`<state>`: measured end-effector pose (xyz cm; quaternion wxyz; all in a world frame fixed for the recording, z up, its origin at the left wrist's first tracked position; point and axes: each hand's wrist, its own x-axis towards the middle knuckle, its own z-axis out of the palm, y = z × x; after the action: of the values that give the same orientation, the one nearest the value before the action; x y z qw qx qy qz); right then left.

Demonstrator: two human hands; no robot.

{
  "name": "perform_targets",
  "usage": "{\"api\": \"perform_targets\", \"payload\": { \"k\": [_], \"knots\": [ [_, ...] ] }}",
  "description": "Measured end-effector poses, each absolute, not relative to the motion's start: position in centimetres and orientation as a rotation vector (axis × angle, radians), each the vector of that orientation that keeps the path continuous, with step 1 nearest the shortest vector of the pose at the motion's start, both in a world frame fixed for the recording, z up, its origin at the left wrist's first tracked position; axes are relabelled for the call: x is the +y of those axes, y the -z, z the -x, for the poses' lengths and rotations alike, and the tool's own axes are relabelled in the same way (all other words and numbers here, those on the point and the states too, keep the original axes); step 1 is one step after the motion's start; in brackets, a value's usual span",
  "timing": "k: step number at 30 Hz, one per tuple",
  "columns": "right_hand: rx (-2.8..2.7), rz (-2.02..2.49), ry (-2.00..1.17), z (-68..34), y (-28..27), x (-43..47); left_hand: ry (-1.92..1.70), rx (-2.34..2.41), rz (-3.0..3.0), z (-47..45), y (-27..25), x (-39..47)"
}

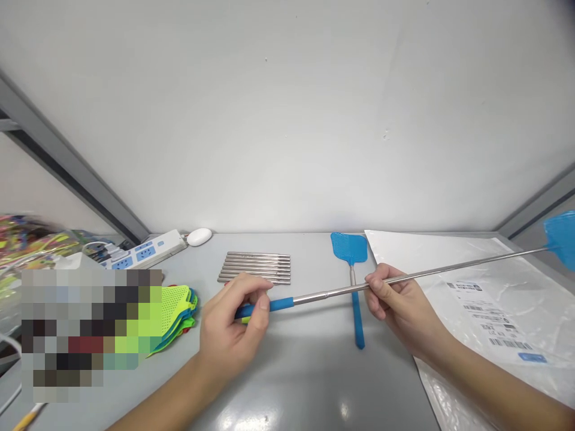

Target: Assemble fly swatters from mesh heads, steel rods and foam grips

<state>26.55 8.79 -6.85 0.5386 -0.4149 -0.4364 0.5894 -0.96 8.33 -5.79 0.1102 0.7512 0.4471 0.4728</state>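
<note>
An extended telescopic fly swatter (335, 292) spans the space between my hands above the grey table. My left hand (236, 320) is closed around its blue handle, at the left end. Further along, the thumb and fingers of my right hand (398, 299) pinch the thin metal rod. The swatter's blue head (561, 239) sticks out at the right edge, partly cut off. Behind the rod, a second blue fly swatter (349, 248), short, lies on the table with its handle toward me. Beyond my left hand lies a row of metal telescopic rods (256, 263).
Green, blue and red swatter heads (173, 305) are stacked at the left, beside a blurred-out patch. A white power strip (144, 254) and a white oval object (199, 237) lie behind them. A white plastic mailing bag (453, 263) with a printed label covers the right side.
</note>
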Motion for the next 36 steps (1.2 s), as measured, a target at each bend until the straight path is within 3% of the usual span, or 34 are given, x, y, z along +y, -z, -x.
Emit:
{"api": "perform_targets", "payload": {
  "k": [5, 11, 36],
  "knots": [
    [-1.041, 0.991, -1.405, -26.7, 6.8, 8.8, -1.324, 1.337, -2.328, 1.2, 5.1, 9.0],
    [-1.044, 0.988, -1.402, -27.4, 6.2, 9.4, -0.968, 1.286, -2.679, 2.7, 4.9, 10.8],
    [-0.67, 0.926, -1.23, -31.0, 5.9, 13.4, -1.098, 1.745, -2.628, 7.2, 2.8, 12.7]
  ]
}}
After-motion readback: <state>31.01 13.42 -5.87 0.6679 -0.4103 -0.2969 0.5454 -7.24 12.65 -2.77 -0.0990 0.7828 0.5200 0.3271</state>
